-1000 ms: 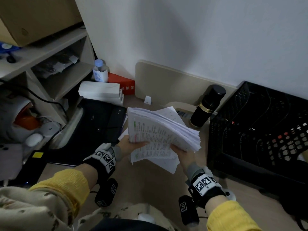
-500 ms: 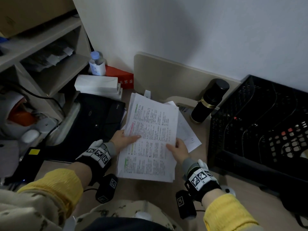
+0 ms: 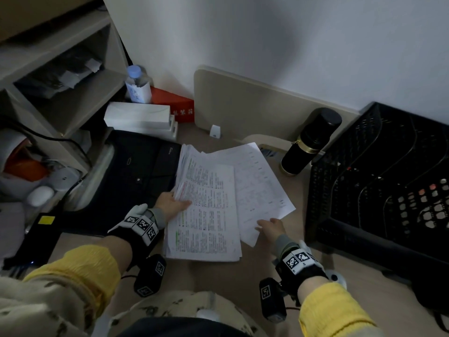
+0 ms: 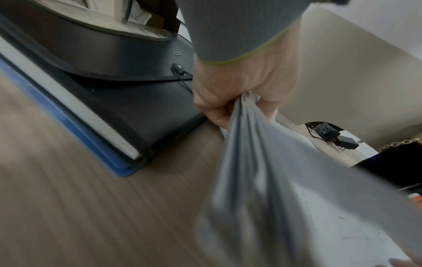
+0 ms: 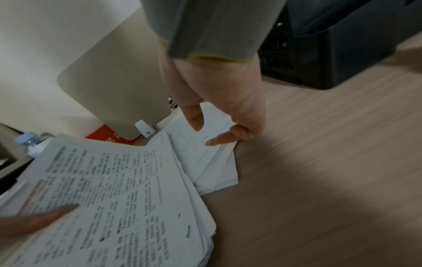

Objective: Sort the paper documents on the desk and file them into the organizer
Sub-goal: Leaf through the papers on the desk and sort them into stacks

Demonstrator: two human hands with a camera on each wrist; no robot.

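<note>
My left hand (image 3: 173,203) (image 4: 237,94) grips the left edge of a thick stack of printed pages (image 3: 206,212) (image 4: 274,180) (image 5: 114,198) with green and pink highlights. The stack is held low over the wooden desk (image 3: 218,276), and whether it rests there I cannot tell. To its right a thinner set of white sheets (image 3: 262,181) (image 5: 200,153) lies flat. My right hand (image 3: 269,226) (image 5: 206,131) is at their near corner, with the index fingertip on top and the thumb just above, gripping nothing. The black mesh organizer (image 3: 376,178) stands at the right.
A black folder (image 3: 136,171) (image 4: 137,108) lies left of the stack on a blue one. A black flask (image 3: 308,142) stands between the papers and the organizer. Behind are a beige board (image 3: 255,108), white boxes (image 3: 138,117), a red box, a water bottle (image 3: 137,86) and shelves (image 3: 60,93).
The stack was tilted up in both hands and has come down flat. My right hand let go of it and moved right onto the loose sheets. The left hand keeps its hold.
</note>
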